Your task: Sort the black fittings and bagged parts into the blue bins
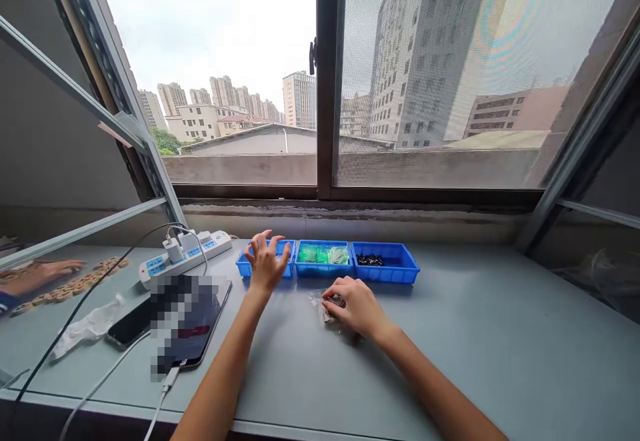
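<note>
My left hand [267, 261] is raised at the left blue bin [243, 266], fingers spread and curved, with nothing visible in them. It hides most of what that bin holds. On the table, my right hand [357, 304] is closed over a small clear plastic bag [326, 314] with greyish-brown contents, too small to make out. Just behind it stands the middle blue bin [324, 270], which holds green and pale packets [323, 254]. In the right blue bin [395, 273], small black pieces [369, 260] lie toward the left side.
Left of my arm lie a tablet [200, 328] and a phone [130, 321] with cables. Behind them is a white power strip [187, 258] with plugs. Crumpled tissue [93, 324] and another person's hand [55, 271] beside small round pieces [75, 288] are farther left. A window ledge [425, 224] runs behind the bins.
</note>
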The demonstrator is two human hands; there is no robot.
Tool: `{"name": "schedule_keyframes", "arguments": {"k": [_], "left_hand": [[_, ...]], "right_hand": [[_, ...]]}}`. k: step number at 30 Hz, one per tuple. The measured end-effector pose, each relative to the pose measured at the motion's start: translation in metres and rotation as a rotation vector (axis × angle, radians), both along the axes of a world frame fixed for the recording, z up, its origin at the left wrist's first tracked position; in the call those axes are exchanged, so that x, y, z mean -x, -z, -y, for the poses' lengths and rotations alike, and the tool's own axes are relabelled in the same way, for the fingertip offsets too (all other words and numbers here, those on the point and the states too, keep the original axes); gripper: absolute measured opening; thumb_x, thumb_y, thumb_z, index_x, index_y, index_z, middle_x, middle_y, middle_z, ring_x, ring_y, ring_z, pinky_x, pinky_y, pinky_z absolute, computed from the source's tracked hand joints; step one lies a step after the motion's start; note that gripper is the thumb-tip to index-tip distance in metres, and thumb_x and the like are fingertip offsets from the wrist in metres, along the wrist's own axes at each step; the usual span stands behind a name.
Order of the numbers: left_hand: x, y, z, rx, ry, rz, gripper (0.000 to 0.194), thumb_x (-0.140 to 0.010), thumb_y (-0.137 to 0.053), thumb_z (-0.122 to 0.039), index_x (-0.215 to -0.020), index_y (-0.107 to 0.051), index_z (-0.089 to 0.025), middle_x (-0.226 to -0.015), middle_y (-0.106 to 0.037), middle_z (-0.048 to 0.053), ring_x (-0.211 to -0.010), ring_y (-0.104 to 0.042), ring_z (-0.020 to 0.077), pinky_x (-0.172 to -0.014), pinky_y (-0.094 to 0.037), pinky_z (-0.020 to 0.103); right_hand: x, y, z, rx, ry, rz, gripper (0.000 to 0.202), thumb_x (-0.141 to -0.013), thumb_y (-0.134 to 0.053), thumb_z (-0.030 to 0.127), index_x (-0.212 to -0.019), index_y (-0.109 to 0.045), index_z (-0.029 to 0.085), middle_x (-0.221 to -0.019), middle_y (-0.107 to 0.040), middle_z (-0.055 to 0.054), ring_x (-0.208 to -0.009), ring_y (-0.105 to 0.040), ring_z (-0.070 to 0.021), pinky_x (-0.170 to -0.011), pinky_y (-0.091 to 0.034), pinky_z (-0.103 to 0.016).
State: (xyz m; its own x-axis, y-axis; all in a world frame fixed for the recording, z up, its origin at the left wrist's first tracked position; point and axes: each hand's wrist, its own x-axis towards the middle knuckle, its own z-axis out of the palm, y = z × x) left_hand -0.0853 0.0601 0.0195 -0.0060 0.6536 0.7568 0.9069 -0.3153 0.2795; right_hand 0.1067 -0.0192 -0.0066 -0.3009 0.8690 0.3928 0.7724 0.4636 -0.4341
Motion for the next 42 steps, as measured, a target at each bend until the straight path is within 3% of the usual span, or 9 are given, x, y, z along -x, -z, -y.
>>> {"name": "schedule_keyframes", "arguments": {"k": [3,6,12,16,21,27,36,39,42], "left_hand": [[-0.018,-0.005,0.015,-0.081,0.239,-0.085,0.022,-0.085,-0.047,-0.030,-0.080,-0.067,-0.022,-0.106,-0.060,0.009,-0.105,-0.047,0.0259,-0.088,-0.031,0.043],[-0.031,-0.006,0.028,-0.106,0.427,-0.171,0.028,-0.088,-0.044,-0.029,-0.070,-0.065,-0.021,-0.102,-0.061,0.007,-0.101,-0.049,0.0224,-0.086,-0.033,0.040],[-0.045,0.002,0.035,-0.061,0.583,-0.130,0.029,-0.086,-0.051,-0.034,-0.064,-0.064,-0.021,-0.093,-0.062,0.004,-0.090,-0.052,0.0191,-0.079,-0.039,0.035],[-0.048,0.005,0.033,-0.100,0.613,0.004,0.031,-0.087,-0.051,-0.035,-0.062,-0.063,-0.020,-0.086,-0.062,0.004,-0.083,-0.054,0.0176,-0.075,-0.042,0.033],[-0.049,0.000,0.033,-0.117,0.613,0.166,0.032,-0.088,-0.047,-0.036,-0.068,-0.066,-0.020,-0.087,-0.060,0.004,-0.080,-0.057,0.0159,-0.076,-0.045,0.033],[-0.052,-0.001,0.035,-0.167,0.656,0.216,0.019,-0.084,-0.056,-0.033,-0.075,-0.068,-0.021,-0.087,-0.057,0.004,-0.081,-0.056,0.0155,-0.070,-0.048,0.030],[-0.054,0.001,0.038,-0.216,0.662,0.209,0.004,-0.077,-0.064,-0.024,-0.079,-0.064,-0.021,-0.095,-0.052,0.004,-0.083,-0.056,0.0150,-0.071,-0.049,0.029],[-0.052,0.000,0.038,-0.207,0.640,0.201,0.007,-0.076,-0.065,-0.027,-0.078,-0.064,-0.021,-0.097,-0.053,0.005,-0.090,-0.056,0.0178,-0.073,-0.048,0.031],[-0.051,0.000,0.037,-0.149,0.651,0.180,0.014,-0.077,-0.064,-0.032,-0.070,-0.066,-0.020,-0.091,-0.057,0.005,-0.082,-0.056,0.0170,-0.077,-0.046,0.034]], "right_hand": [[0.000,-0.003,0.000,-0.024,0.025,-0.043,0.016,-0.083,-0.053,0.023,-0.074,-0.067,0.022,-0.081,-0.069,-0.003,-0.080,-0.062,-0.0194,-0.070,-0.042,-0.032],[-0.002,-0.007,-0.003,-0.067,0.082,-0.279,0.022,-0.087,-0.046,0.029,-0.077,-0.063,0.021,-0.082,-0.069,-0.004,-0.078,-0.063,-0.0185,-0.069,-0.045,-0.031],[-0.006,-0.017,-0.008,0.061,0.039,-0.907,0.035,-0.075,-0.057,0.054,-0.075,-0.060,0.019,-0.061,-0.066,-0.003,-0.049,-0.058,-0.0150,-0.050,-0.048,-0.028],[-0.002,-0.022,-0.005,0.171,0.002,-1.071,0.042,-0.060,-0.070,0.053,-0.082,-0.064,0.018,-0.059,-0.063,0.000,-0.047,-0.056,-0.0129,-0.043,-0.045,-0.024],[0.000,-0.028,0.000,0.187,0.001,-1.111,0.039,-0.057,-0.074,0.041,-0.088,-0.066,0.019,-0.076,-0.069,-0.004,-0.058,-0.058,-0.0131,-0.043,-0.042,-0.021],[-0.004,-0.027,-0.003,0.108,0.063,-1.098,0.029,-0.062,-0.070,0.038,-0.083,-0.068,0.018,-0.075,-0.068,-0.005,-0.056,-0.055,-0.0114,-0.043,-0.039,-0.020],[-0.006,-0.029,0.006,-0.170,-0.013,-0.772,0.011,-0.073,-0.062,0.029,-0.071,-0.070,0.022,-0.093,-0.061,-0.006,-0.058,-0.057,-0.0100,-0.043,-0.043,-0.020],[-0.005,-0.030,0.007,-0.163,-0.006,-0.745,0.012,-0.075,-0.061,0.030,-0.073,-0.069,0.021,-0.096,-0.062,-0.007,-0.059,-0.058,-0.0108,-0.043,-0.043,-0.021],[-0.003,-0.030,0.006,-0.067,0.046,-0.829,0.019,-0.073,-0.062,0.037,-0.079,-0.066,0.019,-0.085,-0.065,-0.006,-0.056,-0.058,-0.0120,-0.042,-0.042,-0.022]]}}
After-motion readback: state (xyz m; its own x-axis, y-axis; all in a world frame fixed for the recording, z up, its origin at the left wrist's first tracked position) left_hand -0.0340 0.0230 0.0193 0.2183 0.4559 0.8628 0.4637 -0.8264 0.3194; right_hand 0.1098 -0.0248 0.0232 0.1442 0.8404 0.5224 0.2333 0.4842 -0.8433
